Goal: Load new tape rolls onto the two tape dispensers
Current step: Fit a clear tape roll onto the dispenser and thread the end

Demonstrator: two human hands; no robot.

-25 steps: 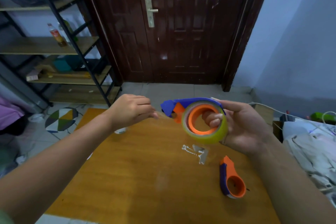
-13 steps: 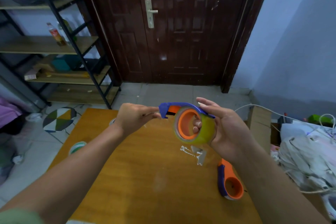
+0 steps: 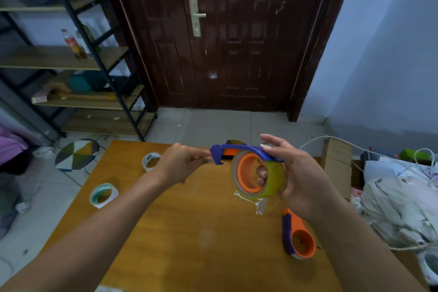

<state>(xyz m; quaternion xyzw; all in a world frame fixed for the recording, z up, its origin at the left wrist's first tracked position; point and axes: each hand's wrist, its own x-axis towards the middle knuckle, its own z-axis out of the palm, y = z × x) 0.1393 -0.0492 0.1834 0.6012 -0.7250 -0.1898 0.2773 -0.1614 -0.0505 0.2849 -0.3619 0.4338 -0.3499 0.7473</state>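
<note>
While the second dispenser [image 3: 299, 237] is left empty on the near right of the surface [image 3: 189, 232], a yellowish roll [image 3: 276, 180] is already seated on the first dispenser [image 3: 244, 148], which is gripped by the right hand [image 3: 301, 178]. The left hand [image 3: 182, 165] has its fingers [image 3: 201, 157] pinched together at the blue tip, seemingly on the tape end. Farther left, a green-edged roll [image 3: 103, 195] and a white roll [image 3: 151, 161] are left unused.

Your table [image 3: 180, 239] is smooth wood with a soft sheen. Above it, your dispenser [image 3: 247, 149] is matt blue and orange plastic, its tape roll [image 3: 276, 180] glossy and translucent. Beyond the table, the dark door [image 3: 239, 54] looks lacquered, its handle [image 3: 196, 18] metal.
</note>
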